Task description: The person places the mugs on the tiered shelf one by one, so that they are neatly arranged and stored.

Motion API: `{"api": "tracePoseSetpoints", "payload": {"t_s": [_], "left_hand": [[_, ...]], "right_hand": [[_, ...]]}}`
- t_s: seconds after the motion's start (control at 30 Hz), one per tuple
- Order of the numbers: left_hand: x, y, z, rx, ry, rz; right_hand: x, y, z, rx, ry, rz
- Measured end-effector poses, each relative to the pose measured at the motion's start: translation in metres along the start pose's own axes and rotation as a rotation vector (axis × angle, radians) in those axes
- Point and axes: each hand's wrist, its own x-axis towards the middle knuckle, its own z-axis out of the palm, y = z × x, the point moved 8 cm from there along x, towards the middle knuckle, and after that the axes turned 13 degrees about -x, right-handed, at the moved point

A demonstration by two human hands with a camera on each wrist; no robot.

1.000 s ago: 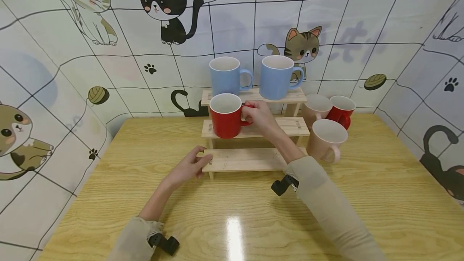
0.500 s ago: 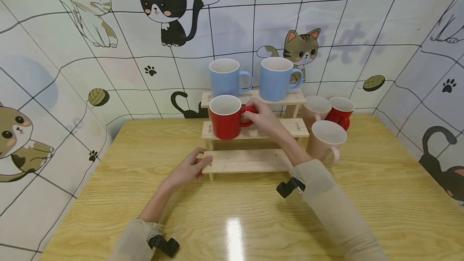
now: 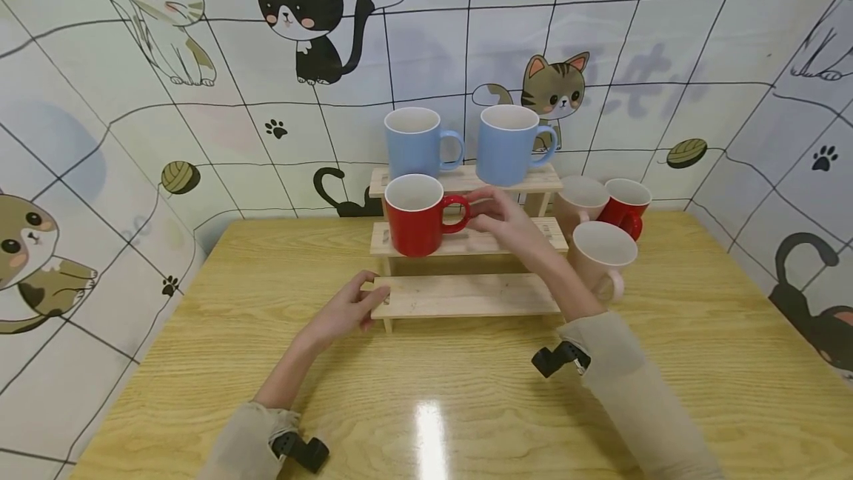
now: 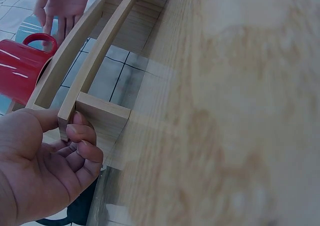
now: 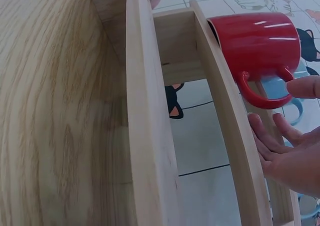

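Note:
A red mug (image 3: 413, 227) stands upright at the left of the middle step of a wooden tiered shelf (image 3: 469, 296), its handle turned right. Beside that handle is my right hand (image 3: 513, 228), its fingers spread and loose. In the right wrist view, the thumb of the right hand (image 5: 295, 156) lies close to the mug handle (image 5: 265, 102), and nothing is gripped. My left hand (image 3: 343, 311) holds the left end of the lowest step. The left wrist view shows the left hand (image 4: 45, 161) pinching the board end (image 4: 70, 109) between thumb and curled fingers.
Two blue mugs (image 3: 409, 147) stand on the top step. Right of the shelf, two pale pink mugs (image 3: 586, 261) and another red mug (image 3: 623, 202) stand on the wooden table (image 3: 266, 265). A cat-printed wall covering (image 3: 426, 43) rises behind.
My right hand has let go of the red mug's handle and moved slightly right, its fingers opening. The mug stays in place on the middle step. My left hand has not moved.

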Motion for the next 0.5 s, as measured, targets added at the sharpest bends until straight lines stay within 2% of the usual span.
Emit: {"api": "tracePoseSetpoints", "payload": {"t_s": [0.2,0.5], "left_hand": [[0.0,-0.001,0.0,-0.003,0.003,-0.009],[0.0,-0.001,-0.001,-0.014,0.006,-0.006]], "right_hand": [[-0.014,0.006,-0.013,-0.01,0.004,0.007],[-0.038,0.011,-0.035,-0.013,0.051,-0.007]]}}
